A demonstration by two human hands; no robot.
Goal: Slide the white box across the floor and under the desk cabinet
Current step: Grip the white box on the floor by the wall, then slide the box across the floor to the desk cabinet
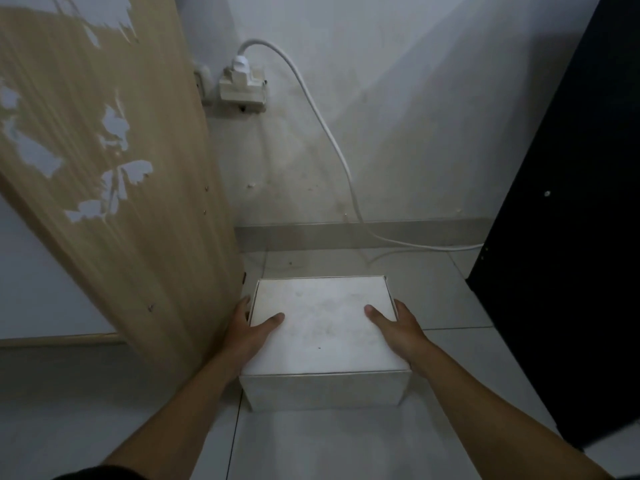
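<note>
The white box (323, 336) rests on the tiled floor (346, 441), in the gap between a light wooden panel (121, 174) on the left and a black cabinet (571, 237) on the right. My left hand (251, 329) grips the box's left side, thumb lying on the lid, fingers hidden between the box and the wooden panel. My right hand (396, 323) holds the right side the same way, thumb on top. The box's left edge sits close against the wooden panel.
A white wall (398, 116) stands behind the box with a grey skirting strip along its foot. A white plug adapter (242, 84) hangs on the wall, and its cable (332, 140) runs down to the floor and off behind the black cabinet.
</note>
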